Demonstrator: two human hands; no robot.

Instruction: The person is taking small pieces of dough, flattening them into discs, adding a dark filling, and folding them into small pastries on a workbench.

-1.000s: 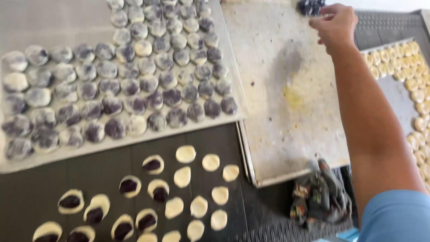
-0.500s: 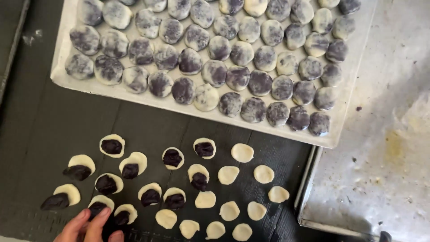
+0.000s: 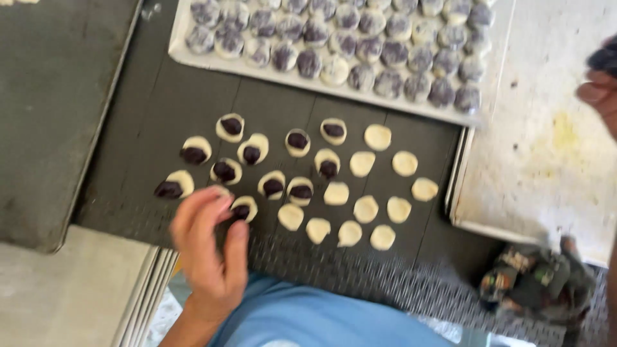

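Note:
Small pale dough discs (image 3: 363, 164) lie in a cluster on a dark board (image 3: 154, 109). The discs on the left carry a dark purple filling blob (image 3: 297, 140); those on the right are bare. My left hand (image 3: 209, 250) hovers at the cluster's near left edge. Its curled fingertips rest on one disc, and its thumb is beside a filled disc (image 3: 243, 209). My right hand (image 3: 601, 93) shows at the right edge over a floured tray (image 3: 546, 160), with a dark purple lump of filling (image 3: 607, 56) at its fingers.
A white tray (image 3: 193, 59) packed with several rows of purple-tinged dough balls sits behind the discs. A grey slab (image 3: 51, 128) lies to the left. A crumpled dark bundle (image 3: 540, 286) sits on metal mesh at the lower right. My blue garment (image 3: 321, 321) fills the bottom.
The view has shifted left. My left hand has come up from the bottom edge onto the near left discs. My right hand has come back into view at the right with a dark lump.

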